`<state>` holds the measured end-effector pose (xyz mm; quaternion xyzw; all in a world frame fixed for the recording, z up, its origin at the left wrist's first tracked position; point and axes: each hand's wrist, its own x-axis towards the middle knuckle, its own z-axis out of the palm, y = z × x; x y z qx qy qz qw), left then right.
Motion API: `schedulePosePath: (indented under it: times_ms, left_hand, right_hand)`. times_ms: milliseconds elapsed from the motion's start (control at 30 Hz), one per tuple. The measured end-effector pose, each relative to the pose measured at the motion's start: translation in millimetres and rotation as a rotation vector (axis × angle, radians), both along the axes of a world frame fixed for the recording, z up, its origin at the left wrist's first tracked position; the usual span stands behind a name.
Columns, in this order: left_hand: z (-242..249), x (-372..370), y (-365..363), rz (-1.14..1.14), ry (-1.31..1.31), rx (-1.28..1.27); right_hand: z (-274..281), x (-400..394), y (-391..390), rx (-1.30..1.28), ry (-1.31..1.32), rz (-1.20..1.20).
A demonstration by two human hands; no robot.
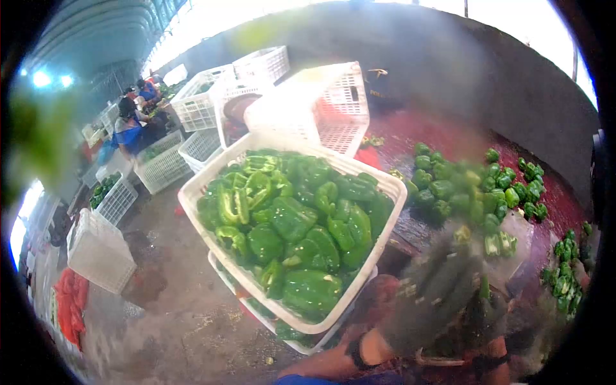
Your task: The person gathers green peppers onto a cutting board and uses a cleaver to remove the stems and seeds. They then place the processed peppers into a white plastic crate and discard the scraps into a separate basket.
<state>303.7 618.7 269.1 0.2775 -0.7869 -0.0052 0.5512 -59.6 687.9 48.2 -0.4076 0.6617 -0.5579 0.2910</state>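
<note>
Gloved right hand [430, 301] — beside pepper crate [212, 179]

The hands [443, 301] sit low, to the right. Just left of them a crate [199, 192] full of peppers [295, 224] rests on another crate [308, 343]. Loose peppers [475, 186] lie beyond the hands. Empty crates [327, 102] stand behind the full one; a person [131, 128] sits far left.
</note>
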Motion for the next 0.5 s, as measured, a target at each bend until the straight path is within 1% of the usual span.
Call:
schedulePosePath:
  times_ms: [67, 100, 167, 200, 233, 300, 367, 433, 467, 500]
  left_hand:
    - [19.7, 41.1, 17.5, 0.192, 0.204, 0.077]
    - [25.7, 58.5, 15.6, 0.435, 0.161, -0.095]
    - [47.0, 87.5, 6.1, 0.885, 0.09, -0.283]
    - [49.7, 109.1, -0.1, 0.883, 0.038, -0.088]
    - [50.3, 124.8, -4.3, 0.802, 0.039, 0.094]
    - [37.9, 135.7, -9.2, 1.043, -0.155, 0.182]
    - [32.8, 127.3, 0.8, 0.899, -0.147, 0.091]
    - [33.9, 96.2, 15.4, 0.729, -0.115, 0.037]
    - [35.7, 78.6, 25.6, 0.458, -0.059, -0.029]
    - [23.7, 58.5, 32.5, 0.243, -0.012, 0.082]
  right_hand:
    - [49.6, 31.6, -4.1, 0.145, 0.452, 0.093]
    - [47.5, 30.7, -4.0, 0.159, 0.519, 0.124]
    - [40.7, 24.6, -0.8, 0.191, 0.652, 0.178]
    - [47.6, 31.1, 0.4, 0.19, 0.67, 0.185]
    - [61.6, 42.1, 1.5, 0.189, 0.689, 0.19]
    - [74.4, 55.0, 11.0, 0.122, 0.679, 0.16]
    - [77.3, 63.6, 21.7, -0.01, 0.615, 0.087]
    - [117.7, 86.9, 29.0, -0.041, 0.619, 0.131]
    - [141.8, 100.8, 32.7, -0.048, 0.624, 0.155]
    - [163.0, 116.9, 35.2, -0.077, 0.54, 0.192]
